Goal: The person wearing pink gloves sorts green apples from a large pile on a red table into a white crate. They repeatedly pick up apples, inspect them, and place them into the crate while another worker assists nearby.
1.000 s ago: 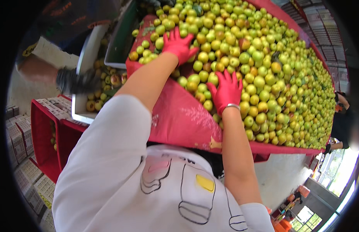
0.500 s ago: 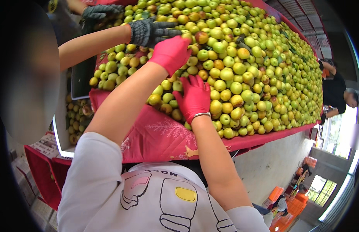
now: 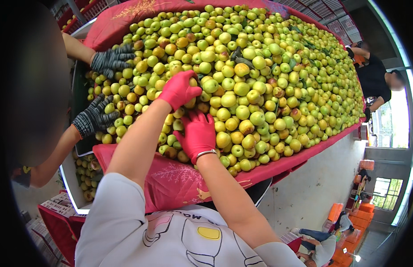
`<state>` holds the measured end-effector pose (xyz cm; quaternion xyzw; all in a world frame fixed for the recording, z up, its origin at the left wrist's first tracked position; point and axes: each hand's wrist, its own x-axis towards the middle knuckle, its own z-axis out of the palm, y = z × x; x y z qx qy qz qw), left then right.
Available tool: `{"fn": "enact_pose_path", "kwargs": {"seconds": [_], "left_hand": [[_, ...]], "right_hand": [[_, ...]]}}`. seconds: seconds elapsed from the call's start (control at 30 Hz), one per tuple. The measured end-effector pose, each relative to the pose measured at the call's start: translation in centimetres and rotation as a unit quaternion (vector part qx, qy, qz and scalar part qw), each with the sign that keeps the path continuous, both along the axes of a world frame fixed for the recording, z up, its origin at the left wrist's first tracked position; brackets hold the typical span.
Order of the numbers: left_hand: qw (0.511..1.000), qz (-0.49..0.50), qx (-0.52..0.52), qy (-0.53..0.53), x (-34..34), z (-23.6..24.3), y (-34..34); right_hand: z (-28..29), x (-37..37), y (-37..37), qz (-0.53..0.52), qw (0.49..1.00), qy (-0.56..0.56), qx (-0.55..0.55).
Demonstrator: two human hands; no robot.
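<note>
A broad heap of small round yellow-green fruit (image 3: 243, 111), some with red or brown patches, covers a table with a red cloth (image 3: 171, 178). My left hand (image 3: 182, 90), in a pink glove, has its fingers curled round one yellow-green fruit at the left part of the heap. Just below and to its right, my right hand (image 3: 199, 135), also pink-gloved, lies palm down on the fruit with its fingers apart. The undersides of its fingers are hidden.
At the left, a co-worker's two grey-gloved hands (image 3: 94, 116) rest on fruit by a dark tray (image 3: 79, 100). A white-rimmed bin (image 3: 70, 184) with fruit stands below it. Another person (image 3: 375, 75) is at the table's far right end. Orange crates (image 3: 366, 208) stand at lower right.
Both my hands have drawn nearer and a little left over the heap. The co-worker's gloved hands have pulled away from mine to the left. The view has shifted.
</note>
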<state>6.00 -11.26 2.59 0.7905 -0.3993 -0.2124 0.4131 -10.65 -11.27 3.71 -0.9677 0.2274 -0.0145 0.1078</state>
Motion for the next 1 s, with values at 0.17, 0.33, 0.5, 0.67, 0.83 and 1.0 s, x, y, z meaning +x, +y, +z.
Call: {"fn": "enact_pose_path", "kwargs": {"seconds": [0.17,0.33,0.5,0.67,0.83,1.0], "left_hand": [[0.978,0.085,-0.137,0.135,-1.8,-0.4,2.4],[0.884,0.117,-0.175,0.418,-2.8,2.9,4.2],[0.851,0.125,-0.165,0.482,-4.0,3.0,6.6],[0.777,0.127,-0.263,0.558,-3.7,0.5,10.2],[0.815,0.178,-0.262,0.486,-3.7,-0.5,13.6],[0.839,0.212,-0.169,0.472,-4.3,0.5,16.4]], "right_hand": [[0.0,-0.1,-0.1,0.003,1.0,-0.02,-0.009],[-0.8,-0.4,0.0,0.014,0.999,-0.047,-0.019],[-0.3,-0.4,-0.1,0.018,0.999,-0.033,-0.016],[0.0,-0.2,0.0,0.034,0.996,-0.077,-0.034],[-0.1,-0.3,0.1,0.032,0.997,-0.056,-0.048],[-0.2,-0.2,-0.1,0.039,0.997,-0.051,-0.042]]}}
